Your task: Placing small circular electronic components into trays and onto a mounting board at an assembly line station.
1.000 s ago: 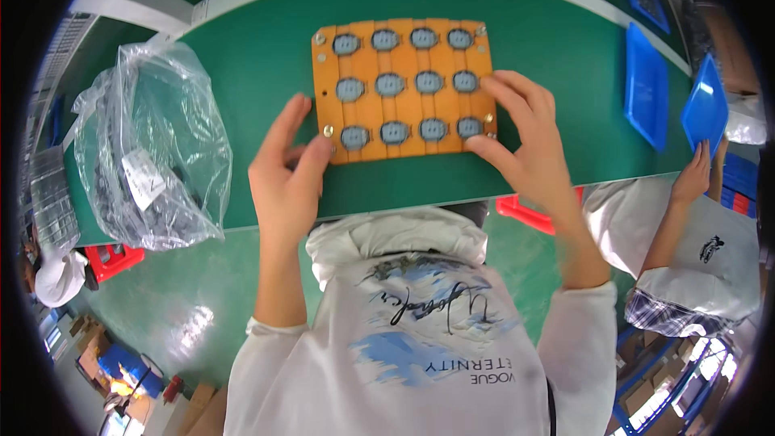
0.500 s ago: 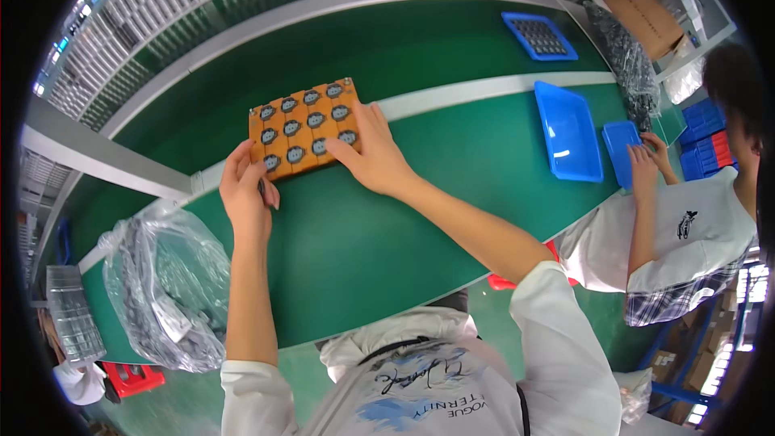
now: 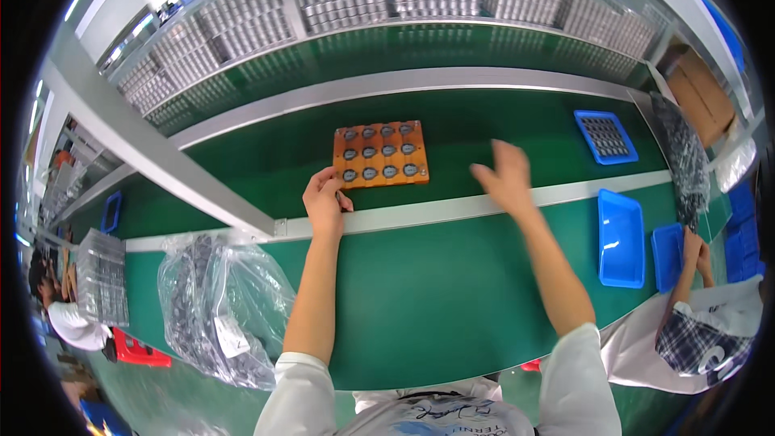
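An orange fixture block [image 3: 379, 165] lies on the far green strip of the bench, its pockets filled with rows of small dark round parts [image 3: 369, 153]. My left hand [image 3: 324, 203] is beside the block's near left corner, fingers curled in. Something dark shows at those fingertips, too small to make out. Well to the right of the block, my right hand [image 3: 507, 181] hangs over the bench, slightly blurred. Its thumb and fingers are spread, with nothing seen between them.
A clear plastic bag [image 3: 230, 307] of dark parts lies at left. On the right are an empty blue tray [image 3: 622, 242] and a blue tray of dark parts [image 3: 605, 137]. A co-worker's hands [image 3: 696, 254] hold dark plastic nearby. A metal post [image 3: 161, 141] slants across the left.
My right hand has left the fixture block and moved right. My left hand stays near the block's near left corner. The view has tilted up, showing stacked silver trays at the back.
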`<state>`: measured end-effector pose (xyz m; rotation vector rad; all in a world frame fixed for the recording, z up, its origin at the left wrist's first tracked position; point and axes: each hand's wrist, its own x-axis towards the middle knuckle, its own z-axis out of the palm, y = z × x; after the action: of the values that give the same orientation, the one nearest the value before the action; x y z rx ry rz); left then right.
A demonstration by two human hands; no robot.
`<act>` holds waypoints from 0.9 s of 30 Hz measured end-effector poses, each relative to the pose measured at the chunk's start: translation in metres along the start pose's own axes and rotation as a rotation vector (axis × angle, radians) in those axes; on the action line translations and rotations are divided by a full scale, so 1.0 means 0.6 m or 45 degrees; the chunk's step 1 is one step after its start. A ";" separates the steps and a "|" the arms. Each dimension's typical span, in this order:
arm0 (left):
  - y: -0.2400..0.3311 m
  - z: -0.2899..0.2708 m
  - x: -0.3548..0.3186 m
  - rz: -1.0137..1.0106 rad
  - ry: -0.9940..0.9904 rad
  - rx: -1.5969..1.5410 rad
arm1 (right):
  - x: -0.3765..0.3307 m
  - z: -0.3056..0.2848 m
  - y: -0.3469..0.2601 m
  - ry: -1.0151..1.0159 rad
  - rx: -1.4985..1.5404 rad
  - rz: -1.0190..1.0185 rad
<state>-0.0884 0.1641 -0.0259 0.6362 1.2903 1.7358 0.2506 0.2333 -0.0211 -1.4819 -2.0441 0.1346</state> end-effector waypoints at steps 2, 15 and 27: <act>-0.002 0.000 -0.019 -0.005 0.029 -0.037 | -0.068 -0.104 0.082 0.180 -0.351 0.136; -0.015 0.036 -0.364 0.396 -0.180 0.585 | -0.383 -0.171 -0.151 -0.688 0.145 -0.320; -0.008 -0.007 -0.348 0.726 -0.384 1.525 | -0.333 -0.141 -0.267 -1.053 0.345 -0.708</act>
<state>0.0143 -0.0171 -0.0130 1.9997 1.9727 0.9925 0.2002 -0.0261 0.0330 -0.6777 -2.8483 0.8707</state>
